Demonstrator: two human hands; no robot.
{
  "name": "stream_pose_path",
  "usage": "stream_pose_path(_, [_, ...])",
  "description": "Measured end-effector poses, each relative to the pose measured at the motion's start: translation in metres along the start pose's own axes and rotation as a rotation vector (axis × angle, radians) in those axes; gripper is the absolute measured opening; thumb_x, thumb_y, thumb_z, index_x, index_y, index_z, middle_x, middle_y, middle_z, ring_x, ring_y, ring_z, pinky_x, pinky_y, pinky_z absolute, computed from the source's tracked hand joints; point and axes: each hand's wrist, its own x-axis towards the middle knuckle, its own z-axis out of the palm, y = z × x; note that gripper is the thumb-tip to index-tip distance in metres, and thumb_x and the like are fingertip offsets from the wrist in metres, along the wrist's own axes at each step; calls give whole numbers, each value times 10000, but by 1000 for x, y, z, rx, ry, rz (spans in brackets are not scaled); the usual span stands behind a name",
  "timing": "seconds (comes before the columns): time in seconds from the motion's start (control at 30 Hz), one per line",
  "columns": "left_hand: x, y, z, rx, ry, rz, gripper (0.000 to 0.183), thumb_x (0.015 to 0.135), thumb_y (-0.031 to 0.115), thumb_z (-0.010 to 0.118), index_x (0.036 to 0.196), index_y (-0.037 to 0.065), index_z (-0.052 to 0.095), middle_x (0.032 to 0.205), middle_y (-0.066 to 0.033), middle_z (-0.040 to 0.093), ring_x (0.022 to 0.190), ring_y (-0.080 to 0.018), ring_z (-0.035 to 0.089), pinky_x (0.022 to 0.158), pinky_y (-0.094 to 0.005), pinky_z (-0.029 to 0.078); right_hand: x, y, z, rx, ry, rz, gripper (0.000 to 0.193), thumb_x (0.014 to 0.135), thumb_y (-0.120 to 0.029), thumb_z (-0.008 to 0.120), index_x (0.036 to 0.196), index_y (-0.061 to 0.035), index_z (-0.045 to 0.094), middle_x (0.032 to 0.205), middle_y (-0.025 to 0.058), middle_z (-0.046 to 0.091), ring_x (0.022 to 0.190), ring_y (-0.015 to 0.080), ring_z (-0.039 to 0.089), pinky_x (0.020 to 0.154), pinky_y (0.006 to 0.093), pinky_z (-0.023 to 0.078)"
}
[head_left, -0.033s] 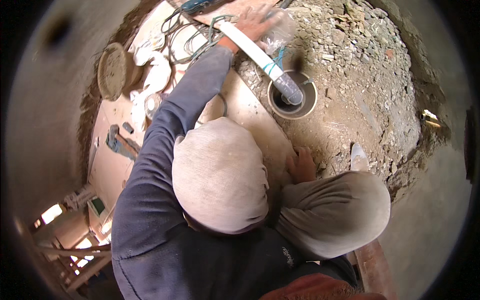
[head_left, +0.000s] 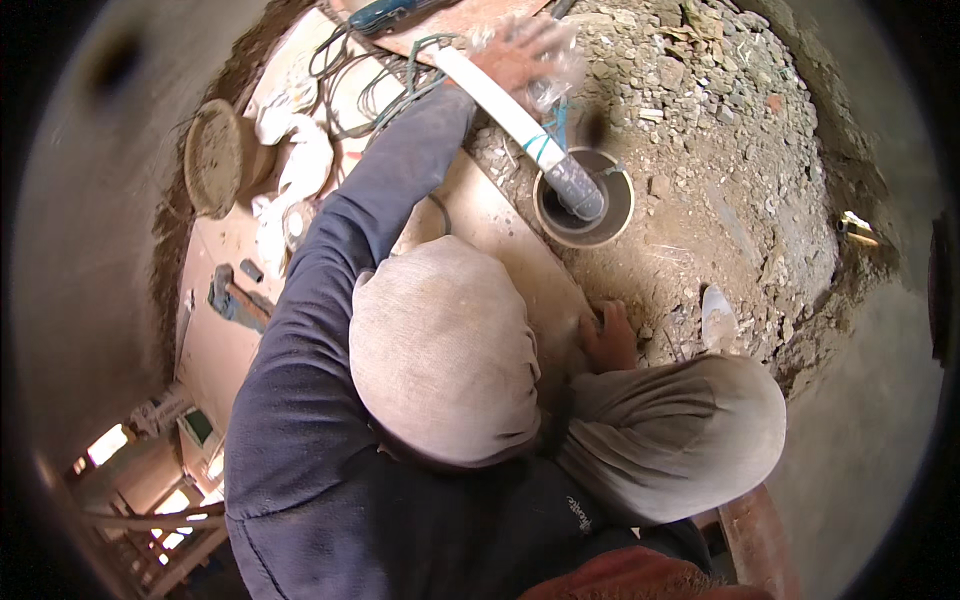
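Note:
My left hand [head_left: 522, 58], blurred by motion, grips the upper end of a white pipe [head_left: 500, 105] at the top of the view, with some clear plastic beside it. The pipe slants down to the right. Its grey lower end [head_left: 580, 192], marked with blue bands, sits inside a round dark ring [head_left: 618, 205] set in the dirt. My right hand [head_left: 610, 338] presses flat on the dusty ground at the edge of a wooden board [head_left: 490, 225], just above my right knee [head_left: 680, 435], and holds nothing. My left knee [head_left: 440, 350] fills the middle.
A blue-green power tool [head_left: 400, 12] and tangled cables [head_left: 370, 80] lie at the top. A round pan [head_left: 212, 155], white cloth [head_left: 295, 160] and a hammer-like tool [head_left: 235, 300] are on the left. Stony rubble [head_left: 720, 110] covers the right, with a clear plastic piece [head_left: 718, 315].

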Motion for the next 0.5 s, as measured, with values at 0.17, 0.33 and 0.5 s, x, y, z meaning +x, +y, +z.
stream_pose_path(0.17, [-33, -16, 50, -33, 17, 101, 446, 888, 315, 687, 1309, 180, 628, 1474, -55, 568, 1428, -208, 481, 1269, -599, 138, -3, -4, -11, 53, 57, 125, 258, 954, -242, 693, 1083, -28, 625, 1019, 190, 614, 924, 395, 630, 797, 459, 518])
stream_pose_path(0.33, [-62, -12, 32, -158, 89, -24, 299, 914, 263, 665, 1178, 122, 650, 1334, -98, 646, 1273, -298, 598, 1149, -509, 392, -7, -5, -22, 92, 60, 117, 225, 971, -210, 672, 1080, -18, 628, 993, 207, 618, 877, 411, 631, 774, 466, 516])
stream_pose_path(0.5, [-84, -54, 43, -265, 134, -197, 331, 927, 273, 669, 1233, 148, 653, 1181, -80, 675, 1112, -306, 667, 941, -409, 534, -13, 7, -25, -30, 69, 4, 235, 1002, -205, 623, 1128, -7, 624, 1022, 195, 614, 874, 383, 635, 742, 458, 519])
